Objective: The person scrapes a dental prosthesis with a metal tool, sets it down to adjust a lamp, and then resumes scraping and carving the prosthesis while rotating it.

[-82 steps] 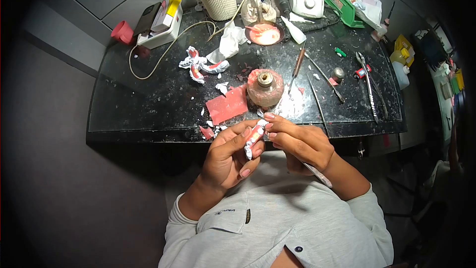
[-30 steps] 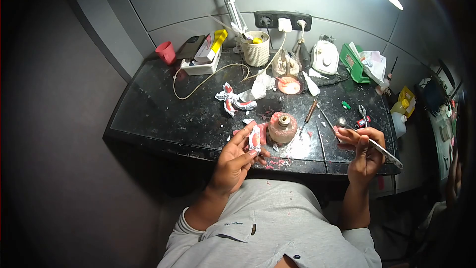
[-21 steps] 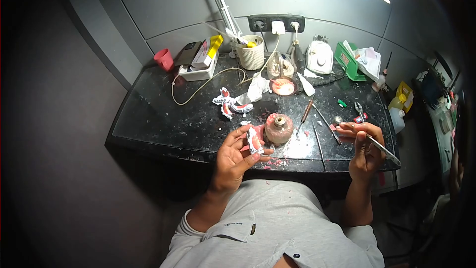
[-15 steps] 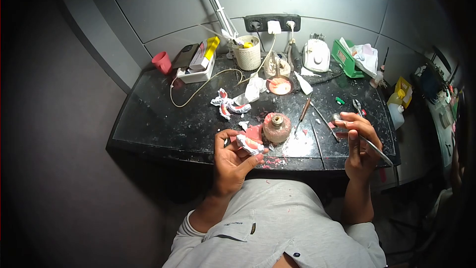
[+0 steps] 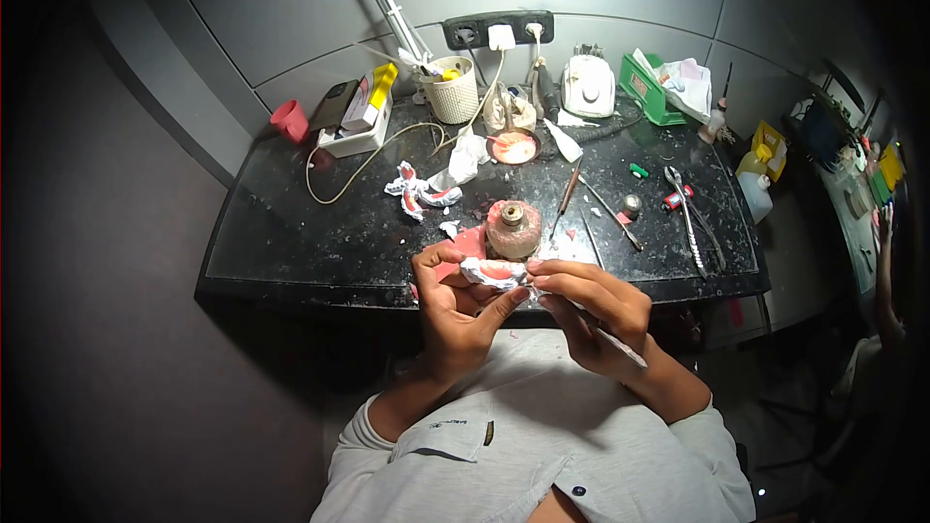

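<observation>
My left hand (image 5: 457, 315) grips a white plaster dental cast (image 5: 481, 276) with pink wax (image 5: 500, 272) along it, above the desk's front edge. My right hand (image 5: 596, 315) is closed like a pen grip on a slim metal carving tool (image 5: 622, 347). Its handle sticks out below the hand, while its working end is hidden near the cast. The right fingertips touch or nearly touch the cast's right end. Just behind both hands stands a glass spirit lamp (image 5: 513, 232) smeared with pink. A pink wax sheet (image 5: 469, 242) lies beside the lamp, partly behind my left hand.
More white casts with pink wax (image 5: 412, 196) lie at the left. A dish of pink material (image 5: 513, 146) sits farther back. Several tools, including metal pliers (image 5: 686, 223), lie at the right. A woven cup (image 5: 452, 97), white device (image 5: 588, 87) and green box (image 5: 651, 92) line the back.
My right hand has moved left with the carving tool, from over the desk's right side to the cast in my left hand. The whole view has shifted slightly.
</observation>
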The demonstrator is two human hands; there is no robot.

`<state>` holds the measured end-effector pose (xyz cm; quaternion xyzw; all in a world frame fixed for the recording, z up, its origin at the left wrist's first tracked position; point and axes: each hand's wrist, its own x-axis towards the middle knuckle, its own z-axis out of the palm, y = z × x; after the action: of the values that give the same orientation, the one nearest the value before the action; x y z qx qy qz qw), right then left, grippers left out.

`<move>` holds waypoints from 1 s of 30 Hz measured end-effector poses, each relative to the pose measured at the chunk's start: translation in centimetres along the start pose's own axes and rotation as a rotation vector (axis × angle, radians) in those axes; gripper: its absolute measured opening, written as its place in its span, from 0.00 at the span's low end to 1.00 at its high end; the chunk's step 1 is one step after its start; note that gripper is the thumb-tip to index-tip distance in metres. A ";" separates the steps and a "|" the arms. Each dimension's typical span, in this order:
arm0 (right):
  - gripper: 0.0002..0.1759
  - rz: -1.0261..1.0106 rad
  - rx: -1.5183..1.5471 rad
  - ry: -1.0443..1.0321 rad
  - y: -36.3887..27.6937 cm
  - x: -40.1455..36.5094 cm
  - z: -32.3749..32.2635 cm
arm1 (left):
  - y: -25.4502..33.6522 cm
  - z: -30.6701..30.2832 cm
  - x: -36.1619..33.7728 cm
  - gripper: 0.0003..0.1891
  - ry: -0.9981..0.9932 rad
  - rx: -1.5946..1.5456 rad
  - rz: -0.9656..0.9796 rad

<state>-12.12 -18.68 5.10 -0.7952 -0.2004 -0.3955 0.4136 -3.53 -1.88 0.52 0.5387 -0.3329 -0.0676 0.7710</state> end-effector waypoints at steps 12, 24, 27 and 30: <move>0.10 -0.015 0.050 -0.004 0.1 -0.4 -0.2 | 0.2 -1.3 0.0 0.30 -0.151 -0.405 -0.296; 0.15 -0.026 0.124 -0.217 0.0 -0.5 2.0 | -1.9 -4.0 -1.7 0.35 -0.159 -0.146 -0.260; 0.16 -0.027 0.142 -0.239 0.3 -0.7 2.5 | -3.7 -3.3 -3.0 0.49 0.162 -0.048 -0.335; 0.15 -0.017 0.152 -0.254 0.3 -0.8 2.8 | -5.0 -4.7 -3.3 0.28 0.031 0.140 -0.142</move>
<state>-11.13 -16.56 3.40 -0.8037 -0.2871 -0.2788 0.4403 -2.04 1.31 -6.27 0.6145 -0.2858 -0.0902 0.7298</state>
